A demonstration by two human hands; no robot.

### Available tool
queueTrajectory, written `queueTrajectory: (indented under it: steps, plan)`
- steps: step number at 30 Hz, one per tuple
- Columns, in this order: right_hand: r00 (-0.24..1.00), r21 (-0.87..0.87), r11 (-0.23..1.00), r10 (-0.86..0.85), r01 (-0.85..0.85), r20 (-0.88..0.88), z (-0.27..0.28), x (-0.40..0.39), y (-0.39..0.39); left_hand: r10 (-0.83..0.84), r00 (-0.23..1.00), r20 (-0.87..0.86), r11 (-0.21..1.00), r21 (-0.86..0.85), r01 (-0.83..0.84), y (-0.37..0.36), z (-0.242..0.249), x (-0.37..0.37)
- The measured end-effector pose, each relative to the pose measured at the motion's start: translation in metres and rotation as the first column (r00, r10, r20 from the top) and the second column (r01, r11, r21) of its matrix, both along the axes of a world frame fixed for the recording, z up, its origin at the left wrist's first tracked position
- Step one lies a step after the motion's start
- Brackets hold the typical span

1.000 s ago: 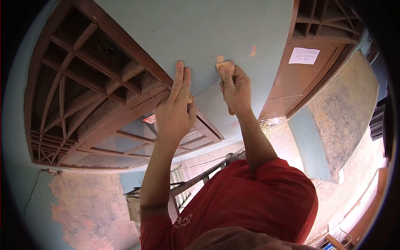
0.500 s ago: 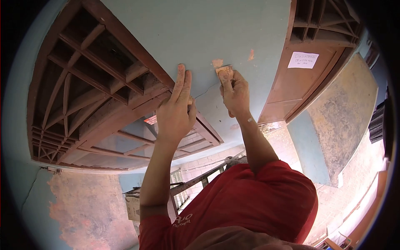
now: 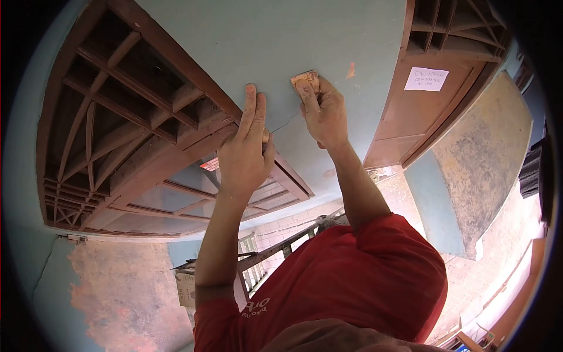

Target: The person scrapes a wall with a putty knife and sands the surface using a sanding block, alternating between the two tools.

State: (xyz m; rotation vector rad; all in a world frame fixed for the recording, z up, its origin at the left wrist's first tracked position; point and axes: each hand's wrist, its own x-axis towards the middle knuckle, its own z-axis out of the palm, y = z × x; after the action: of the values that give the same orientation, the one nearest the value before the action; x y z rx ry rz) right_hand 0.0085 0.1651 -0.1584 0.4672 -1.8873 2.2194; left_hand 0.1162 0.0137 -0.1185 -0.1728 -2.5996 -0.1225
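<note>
My right hand (image 3: 324, 114) grips a flat, rectangular putty scraper (image 3: 306, 77), its face smeared with tan filler. The thumb lies along the scraper, whose far edge is against the pale blue wall (image 3: 264, 41). To its left, my left hand (image 3: 245, 154) has two fingers stretched up at the wall beside the brown wooden frame. Its other fingers are curled, and a small tan object (image 3: 266, 136) shows by the thumb, mostly hidden by the hand. A thin crack (image 3: 285, 123) runs along the wall between both hands.
A brown wooden window with lattice (image 3: 135, 105) lies left. At right stands a brown door (image 3: 410, 123) bearing a white paper note (image 3: 426, 79). A peeled patch (image 3: 350, 70) marks the wall. Behind me are ladder rails (image 3: 275, 254) and a cardboard box (image 3: 186, 288).
My right hand and the scraper have moved up and left along the wall, over the spot where a tan patch showed. My left hand has shifted slightly up and left.
</note>
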Motion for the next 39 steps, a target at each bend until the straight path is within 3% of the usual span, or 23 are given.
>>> queueTrajectory:
  steps: [4,8,12,15,17,21,23,29,32,35,37,39]
  plan:
    - [0.995,0.026,0.998,0.049,-0.051,0.087,-0.029,0.009,-0.003,-0.032,0.999,-0.038,0.999,-0.002,0.032,-0.007,-0.003,-0.002]
    - [0.987,0.05,0.996,0.062,-0.07,0.151,-0.016,0.01,-0.002,-0.001,1.0,-0.015,1.0,-0.007,0.001,-0.002,-0.003,-0.001]
    - [0.993,0.017,0.999,0.043,-0.045,0.109,-0.033,0.011,-0.003,-0.017,1.0,-0.019,1.0,0.016,0.017,-0.002,0.001,0.002]
    - [0.993,-0.009,0.998,0.059,-0.058,0.101,-0.025,0.003,-0.002,-0.072,0.996,-0.061,0.989,0.127,0.08,-0.002,0.002,-0.002]
    - [0.991,-0.002,0.998,0.069,-0.069,0.114,-0.02,0.007,0.0,-0.233,0.933,-0.273,0.969,0.017,0.247,-0.005,0.014,-0.015]
    - [0.983,-0.026,0.997,0.08,-0.077,0.165,-0.022,0.01,0.002,-0.281,0.948,-0.149,0.954,0.061,0.293,0.002,0.037,-0.03]
    - [0.987,-0.027,0.998,0.061,-0.057,0.147,-0.018,0.006,0.002,-0.24,0.929,-0.283,0.95,-0.266,0.165,0.005,0.046,-0.043]
    - [0.986,0.066,0.995,0.07,-0.081,0.15,-0.019,0.007,0.01,-0.036,0.96,-0.279,0.95,-0.307,-0.054,0.017,0.05,-0.054]
    - [0.985,0.005,0.996,0.09,-0.092,0.144,-0.015,0.001,0.006,-0.009,0.938,-0.345,0.979,-0.194,-0.062,0.013,0.042,-0.054]
    - [0.992,0.057,0.997,0.052,-0.059,0.114,-0.012,-0.001,0.0,-0.042,0.941,-0.335,0.988,-0.152,-0.01,0.009,0.042,-0.054]
    - [1.0,0.054,0.998,0.019,-0.02,0.011,-0.016,-0.001,0.001,-0.037,0.942,-0.333,0.989,-0.15,-0.014,0.009,0.039,-0.054]
    - [0.999,0.053,0.999,0.009,-0.011,0.034,-0.025,0.003,0.004,-0.054,0.931,-0.36,0.986,-0.169,-0.008,0.009,0.041,-0.054]
